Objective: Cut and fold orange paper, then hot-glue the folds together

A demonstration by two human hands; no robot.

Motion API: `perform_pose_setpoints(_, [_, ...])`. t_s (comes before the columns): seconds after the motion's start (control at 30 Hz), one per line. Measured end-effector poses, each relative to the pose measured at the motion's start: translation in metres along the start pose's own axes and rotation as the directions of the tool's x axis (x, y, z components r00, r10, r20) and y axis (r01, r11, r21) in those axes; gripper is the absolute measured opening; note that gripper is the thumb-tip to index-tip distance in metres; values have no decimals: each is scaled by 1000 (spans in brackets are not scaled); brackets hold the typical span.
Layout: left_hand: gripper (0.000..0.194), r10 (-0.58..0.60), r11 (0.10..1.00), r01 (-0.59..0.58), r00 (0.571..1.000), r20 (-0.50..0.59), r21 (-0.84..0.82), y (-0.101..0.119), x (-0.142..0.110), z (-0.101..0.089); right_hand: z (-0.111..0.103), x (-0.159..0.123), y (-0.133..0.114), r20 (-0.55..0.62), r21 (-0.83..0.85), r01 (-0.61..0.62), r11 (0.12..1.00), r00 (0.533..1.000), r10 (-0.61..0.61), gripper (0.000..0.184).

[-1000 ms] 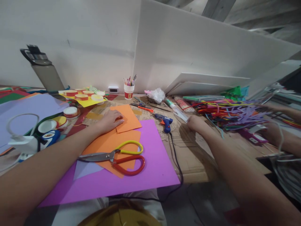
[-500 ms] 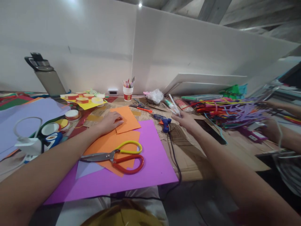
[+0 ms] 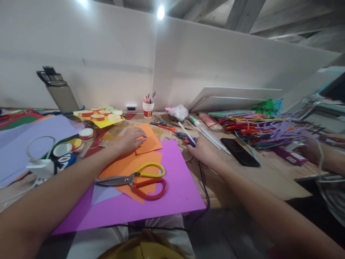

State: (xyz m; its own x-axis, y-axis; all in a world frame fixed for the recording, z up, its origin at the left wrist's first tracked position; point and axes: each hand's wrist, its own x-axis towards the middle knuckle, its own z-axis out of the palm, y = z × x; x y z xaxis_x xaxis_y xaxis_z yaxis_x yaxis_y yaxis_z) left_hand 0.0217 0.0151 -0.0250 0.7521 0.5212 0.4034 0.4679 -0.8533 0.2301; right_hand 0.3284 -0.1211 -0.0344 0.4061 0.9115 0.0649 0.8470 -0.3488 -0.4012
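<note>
My left hand [image 3: 132, 141] rests on a folded piece of orange paper [image 3: 150, 138], its fingers loosely spread. Scissors [image 3: 129, 179] with one yellow and one red handle lie on more orange paper [image 3: 151, 157] over a purple sheet [image 3: 178, 194]. My right hand [image 3: 202, 149] is closed around a thin white stick [image 3: 185, 130], which looks like a hot glue stick. That hand is also at the blue glue gun [image 3: 183, 135] and covers its handle; whether it grips the gun as well I cannot tell.
More white sticks [image 3: 212, 138] and a black phone [image 3: 239, 152] lie to the right, before a heap of colourful pipe cleaners [image 3: 269, 131]. Tape rolls [image 3: 87, 133], a bottle [image 3: 63, 95] and a paper cup of pens [image 3: 148, 109] stand left and behind. Another person's hand [image 3: 314, 153] is far right.
My right hand has moved left from the white sticks to the glue gun, carrying one stick and uncovering the phone. My left hand has stayed on the orange paper.
</note>
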Motion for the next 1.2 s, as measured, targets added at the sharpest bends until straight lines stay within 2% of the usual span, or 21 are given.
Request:
perform_pose_setpoints(0.1, [31,1,998,1,1000,22,-60,9,4,-4,0,5,-1,-67,176,-110,978,990,123,29])
perform_pose_setpoints(0.17, [32,-18,991,25,998,52,-129,18,6,-5,0,5,-2,-132,307,-123,944,977,170,30])
perform_pose_setpoints(0.23, [33,-38,974,57,995,90,-219,30,9,-7,-2,3,-4,-205,395,-93,914,961,187,30])
perform_pose_setpoints(0.33, [33,-58,934,115,983,175,-338,55,13,-11,-5,-4,-7,-301,437,-14,899,940,161,33])
perform_pose_setpoints(0.43, [34,-100,836,228,958,270,-498,82,17,-13,-10,-10,-14,-352,435,87,896,933,81,36])
perform_pose_setpoints(0.5, [37,-107,687,307,939,327,-659,98,21,-9,-11,-15,-21,-380,421,143,896,925,30,36])
perform_pose_setpoints(0.6, [42,-228,271,460,884,408,-846,120,27,5,-9,-22,-36,-406,394,202,897,913,-27,36])
perform_pose_setpoints(0.67, [43,-323,-4,458,841,435,-889,134,31,18,-6,-28,-48,-401,393,247,886,913,-76,36])
perform_pose_setpoints(0.7, [44,-346,-110,431,828,441,-896,140,33,24,-4,-31,-54,-401,395,271,878,910,-101,35])
perform_pose_setpoints(0.73, [44,-344,-190,383,836,427,-904,147,34,30,-2,-34,-59,-404,396,297,869,906,-125,33])
perform_pose_setpoints(0.83, [42,-404,-349,310,801,441,-884,160,39,43,5,-41,-71,-413,407,387,828,886,-211,29])
perform_pose_setpoints(0.9, [33,-451,-407,275,769,453,-871,163,42,47,10,-42,-76,-410,422,424,801,878,-249,30])
perform_pose_setpoints(1.0, [12,-517,-427,219,737,436,-877,159,46,48,18,-40,-81,-407,454,428,782,880,-245,32])
perform_pose_setpoints(1.1, [16,-552,-403,133,753,357,-905,153,48,46,24,-36,-86,-437,484,460,744,864,-250,36])
perform_pose_setpoints(1.2, [17,-565,-367,49,781,264,-929,149,50,42,25,-34,-86,-470,560,494,666,851,-235,42])
